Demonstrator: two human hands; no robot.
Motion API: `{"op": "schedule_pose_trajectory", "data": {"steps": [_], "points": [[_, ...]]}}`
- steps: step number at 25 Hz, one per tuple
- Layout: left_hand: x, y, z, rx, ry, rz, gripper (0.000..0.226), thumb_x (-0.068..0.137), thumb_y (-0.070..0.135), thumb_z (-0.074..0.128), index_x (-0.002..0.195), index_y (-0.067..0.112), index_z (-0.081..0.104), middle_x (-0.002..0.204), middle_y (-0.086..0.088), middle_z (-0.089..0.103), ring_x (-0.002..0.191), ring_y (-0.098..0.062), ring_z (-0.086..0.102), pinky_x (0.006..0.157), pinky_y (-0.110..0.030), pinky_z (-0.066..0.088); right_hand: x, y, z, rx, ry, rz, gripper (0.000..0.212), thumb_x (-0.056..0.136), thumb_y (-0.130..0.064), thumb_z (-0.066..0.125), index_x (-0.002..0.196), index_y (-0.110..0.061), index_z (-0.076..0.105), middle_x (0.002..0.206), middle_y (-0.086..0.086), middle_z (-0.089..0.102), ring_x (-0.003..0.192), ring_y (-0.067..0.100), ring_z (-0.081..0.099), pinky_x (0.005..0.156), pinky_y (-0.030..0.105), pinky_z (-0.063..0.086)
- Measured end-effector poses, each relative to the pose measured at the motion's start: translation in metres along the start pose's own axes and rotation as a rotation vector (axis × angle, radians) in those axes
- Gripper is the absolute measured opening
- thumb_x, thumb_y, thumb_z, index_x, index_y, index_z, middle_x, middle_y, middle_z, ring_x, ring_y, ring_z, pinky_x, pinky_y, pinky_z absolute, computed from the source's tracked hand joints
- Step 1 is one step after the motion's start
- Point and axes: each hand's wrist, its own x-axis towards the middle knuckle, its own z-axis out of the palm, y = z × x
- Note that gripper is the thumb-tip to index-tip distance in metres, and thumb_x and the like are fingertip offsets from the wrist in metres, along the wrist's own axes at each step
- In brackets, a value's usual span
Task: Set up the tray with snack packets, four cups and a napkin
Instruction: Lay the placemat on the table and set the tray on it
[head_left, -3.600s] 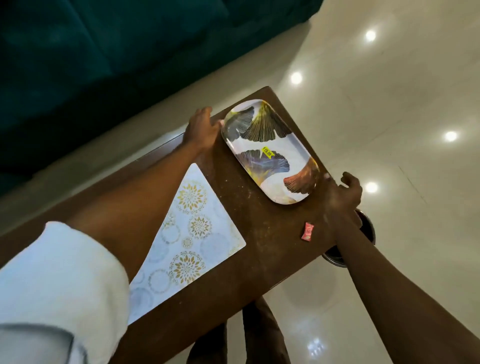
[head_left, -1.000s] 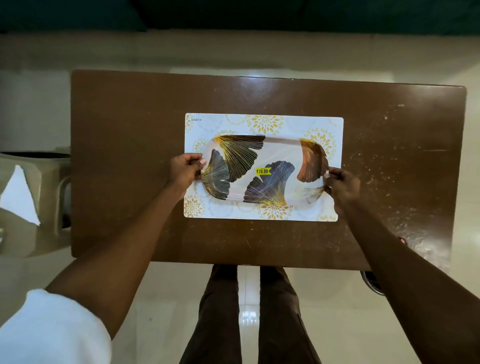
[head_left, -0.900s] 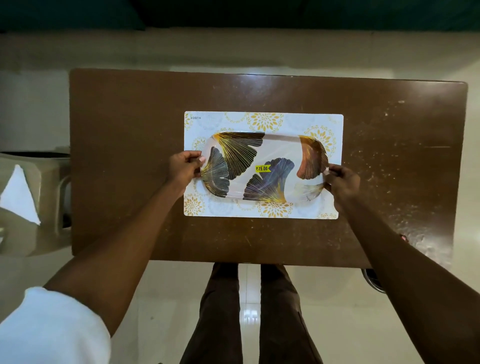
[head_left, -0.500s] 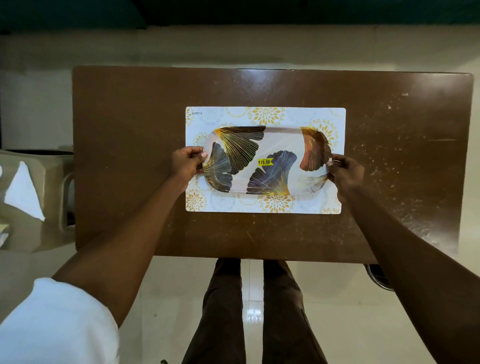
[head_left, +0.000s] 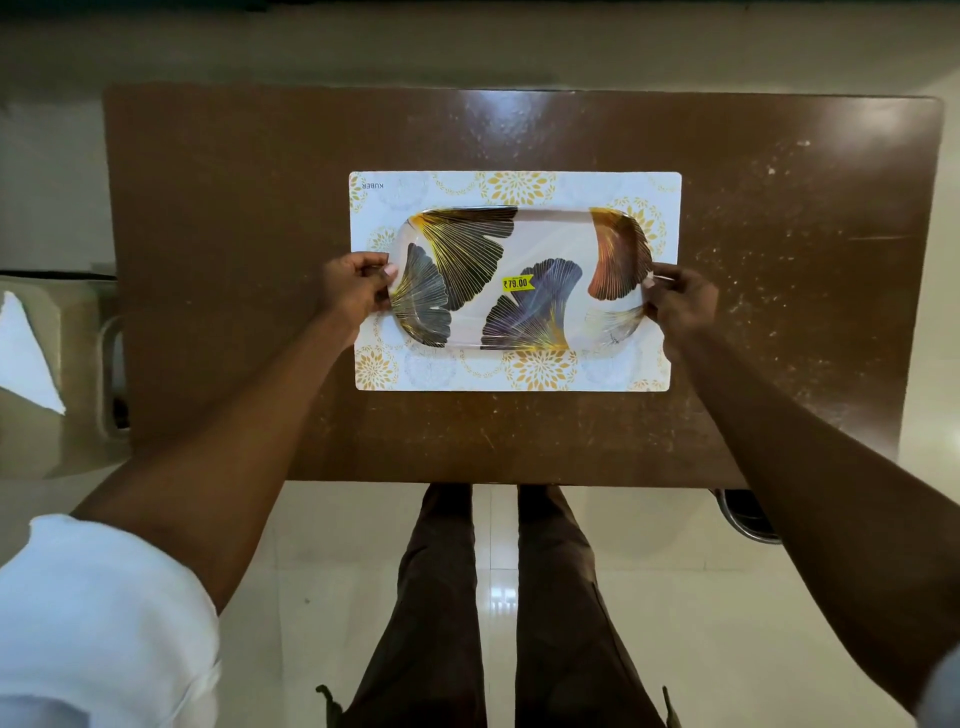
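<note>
The person stands at the near edge of a brown table (head_left: 234, 234) and leans over it with both arms out. A long tray (head_left: 550, 244) with rounded corners and a fan-leaf pattern lies lengthwise on a white placemat (head_left: 571, 187) printed with gold flowers, roughly in the middle of the tabletop. The left hand (head_left: 353, 288) has its fingers curled round the tray's left end, thumb on top of the rim. The right hand (head_left: 680, 304) pinches the right end the same way. A small yellow price sticker (head_left: 517, 283) sits near the tray's centre, and the tray holds nothing else. A white sleeve (head_left: 98, 623) covers the left upper arm, and dark trousers (head_left: 441, 597) show below the table edge. Off the table's left side stands a beige object (head_left: 67, 431) with a white triangular piece (head_left: 26, 358) on it; I cannot tell what either is.
</note>
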Motion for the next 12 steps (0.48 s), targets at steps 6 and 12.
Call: {"op": "schedule_pose_trajectory", "data": {"steps": [6,12], "points": [[0.0014,0.0,-0.0017,0.001,0.008,-0.002,0.033,0.095,0.004,0.069,0.127,-0.002,0.065,0.102,-0.011,0.069,0.079,-0.017,0.069,0.063,-0.027,0.064,-0.0004,-0.0051,0.0033,0.004,-0.004,-0.019,0.027,0.097,-0.001,0.067,0.125,-0.004,0.069,0.099,0.002,0.072,0.092,0.016,0.07,0.072,0.024,0.062],[0.0019,0.0012,-0.0038,0.009,0.005,0.006,0.033,0.096,0.005,0.069,0.128,-0.001,0.065,0.095,-0.006,0.069,0.077,-0.014,0.068,0.06,-0.023,0.063,-0.0026,-0.0042,0.0049,-0.003,0.003,-0.011,0.03,0.097,-0.001,0.067,0.128,-0.003,0.068,0.115,0.012,0.072,0.104,0.023,0.07,0.089,0.036,0.063]]}}
